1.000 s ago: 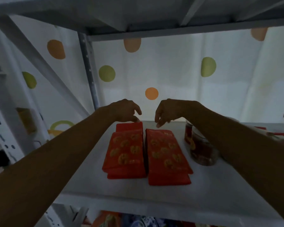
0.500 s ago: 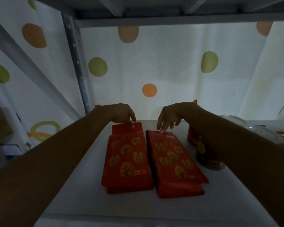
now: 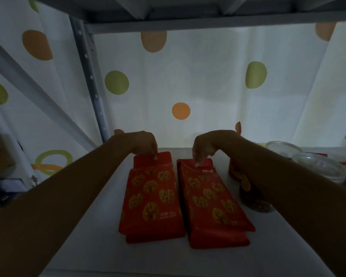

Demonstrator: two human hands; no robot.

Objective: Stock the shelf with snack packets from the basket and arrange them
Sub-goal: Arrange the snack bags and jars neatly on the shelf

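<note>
Progress: packets laid on shelf (image 3: 84, 226), squaring under way; basket unseen.
Left hand (image 3: 142, 144): bent fingertips on flap; pinching or pressing, cannot tell.
Left stack (image 3: 151, 196): centre frame, seemingly two packets.
Right stack (image 3: 210, 200): alongside, seemingly two.
Right hand (image 3: 206, 145): likewise, grip unclear.
Jars (image 3: 254, 202): two, right.

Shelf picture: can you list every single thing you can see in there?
walnut snack packets: two stacks, red with yellow walnuts, side by side mid-shelf
jars: at least two, clear lids, dark and red, right of the packets, partly behind the arm
shelf board: one, white, under everything
upright post: one, grey metal, back left
curtain: one, white with orange and green dots, behind
left hand: fingertips on left stack's far end
right hand: fingertips on right stack's far end
</note>
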